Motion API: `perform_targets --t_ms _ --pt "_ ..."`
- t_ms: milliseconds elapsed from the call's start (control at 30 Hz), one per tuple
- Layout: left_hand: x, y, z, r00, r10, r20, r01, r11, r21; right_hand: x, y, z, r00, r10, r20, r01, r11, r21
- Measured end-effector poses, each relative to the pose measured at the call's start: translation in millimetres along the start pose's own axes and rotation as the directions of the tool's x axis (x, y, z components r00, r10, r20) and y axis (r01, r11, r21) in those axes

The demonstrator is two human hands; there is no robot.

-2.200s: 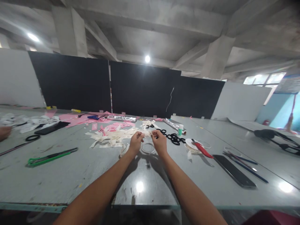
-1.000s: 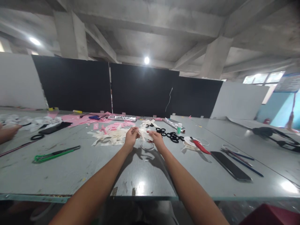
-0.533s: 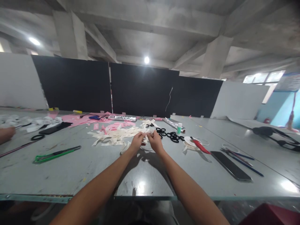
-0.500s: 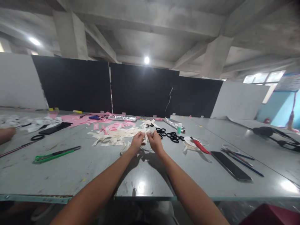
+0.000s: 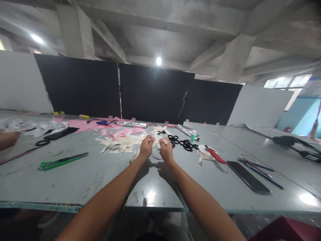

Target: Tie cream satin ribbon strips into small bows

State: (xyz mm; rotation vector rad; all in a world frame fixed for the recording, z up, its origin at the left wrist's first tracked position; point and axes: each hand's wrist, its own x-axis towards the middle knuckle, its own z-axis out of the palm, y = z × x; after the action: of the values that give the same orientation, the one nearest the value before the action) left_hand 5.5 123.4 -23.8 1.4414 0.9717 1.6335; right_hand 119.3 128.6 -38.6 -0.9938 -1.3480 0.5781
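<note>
My left hand (image 5: 146,147) and my right hand (image 5: 166,149) are held close together over the middle of the table, fingers pinched. Between them is a cream fabric strip (image 5: 156,143), gripped at either side; its exact shape is partly hidden by the fingers. A pale ring (image 5: 156,154) shows just below and between the hands; whether it lies on the table or hangs from the strip I cannot tell. Beyond my left hand spreads a loose pile of cream strips (image 5: 120,144). Several black rings (image 5: 185,144) lie right of my right hand.
To the left lie a green cutter (image 5: 64,161), a black phone (image 5: 61,134) and another person's hand (image 5: 8,139). On the right are a glue stick (image 5: 193,136), a ribbon roll (image 5: 204,150), a red-handled tool (image 5: 217,156), a dark phone (image 5: 248,177) and scissors (image 5: 258,169). Pink scraps (image 5: 100,124) lie behind.
My hands have moved slightly apart, and the pale ring below them shows more fully. The whole view has shifted a little.
</note>
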Motion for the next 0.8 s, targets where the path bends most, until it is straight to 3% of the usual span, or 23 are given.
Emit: perform_targets --t_ms 100,233,300,400,467,600,700,800 --pt "3 -1 -4.7 0.996 0.058 0.064 -0.060 0.997 0.042 4 1 -5 0.998 0.061 0.019 -0.061 0.998 -0.015" --pt "7 -3 -11.2 0.985 0.053 0.164 -0.070 0.992 0.101 9 -7 -24 0.983 -0.178 0.050 0.185 0.956 -0.226" --pt "7 -4 -11.8 0.976 0.041 0.214 -0.065 0.992 0.105 13 -10 -31 0.975 -0.199 0.103 0.216 0.955 -0.202" --pt "7 -4 -9.5 0.960 0.001 0.281 -0.024 0.997 0.077 17 -10 -32 0.961 -0.091 0.260 0.104 0.994 -0.039" --pt "7 -3 -7.6 0.965 -0.017 0.262 0.006 0.999 0.045 17 -8 -30 0.948 -0.032 0.317 0.015 0.998 0.056" --pt "6 -3 -5.0 0.979 -0.102 0.174 0.101 0.995 0.016 14 -6 -27 0.976 0.012 0.220 -0.019 0.999 0.030" --pt "5 -7 -2.3 0.957 -0.169 0.236 0.150 0.984 0.096 12 -6 -27 0.988 -0.056 0.142 0.072 0.991 -0.109" --pt "4 -11 0.3 0.961 -0.125 0.247 0.114 0.992 0.058 11 -3 -25 0.992 -0.113 0.050 0.121 0.976 -0.184"
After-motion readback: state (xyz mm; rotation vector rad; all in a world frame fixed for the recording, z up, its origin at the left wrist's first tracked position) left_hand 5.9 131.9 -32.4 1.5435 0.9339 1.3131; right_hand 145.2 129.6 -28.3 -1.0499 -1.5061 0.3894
